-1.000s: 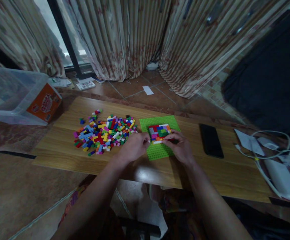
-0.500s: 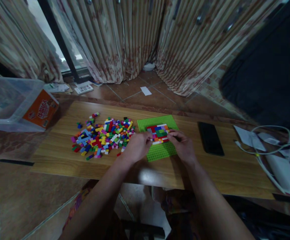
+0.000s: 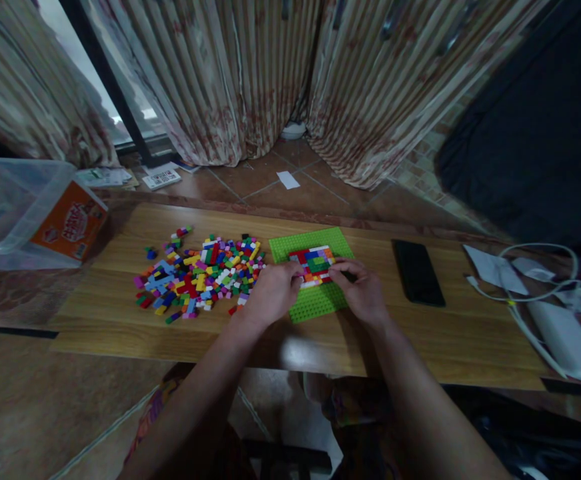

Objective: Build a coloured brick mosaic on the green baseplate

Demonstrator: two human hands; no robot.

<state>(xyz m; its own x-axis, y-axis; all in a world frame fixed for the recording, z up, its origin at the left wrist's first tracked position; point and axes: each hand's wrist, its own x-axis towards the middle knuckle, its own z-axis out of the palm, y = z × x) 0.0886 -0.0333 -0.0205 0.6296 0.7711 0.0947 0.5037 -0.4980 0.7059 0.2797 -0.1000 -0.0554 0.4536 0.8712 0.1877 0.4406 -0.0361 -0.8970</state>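
Note:
A low rectangular panel of coloured building bricks (image 3: 317, 261) rests on a green studded baseplate (image 3: 319, 305), with blue and green pieces in its middle and red, white and orange around them. My left hand (image 3: 274, 291) is curled closed at the panel's left edge, its fingertips against the bricks. At the opposite edge, my right hand (image 3: 363, 290) has thumb and forefinger drawn together on the panel's side. Any single small brick inside either grip is hidden. Left of the baseplate spreads a loose heap of mixed bricks (image 3: 197, 280).
Everything lies on a narrow wooden table (image 3: 105, 320). A black phone (image 3: 417, 272) is right of the baseplate. Farther right are a white cable (image 3: 515, 250), papers and a white power device (image 3: 565, 340). A clear plastic bin (image 3: 15, 220) with an orange label stands at the left.
The whole view has shifted slightly, so things sit a little farther left. Both hands stay at the panel's two edges, with hardly any movement of the fingers.

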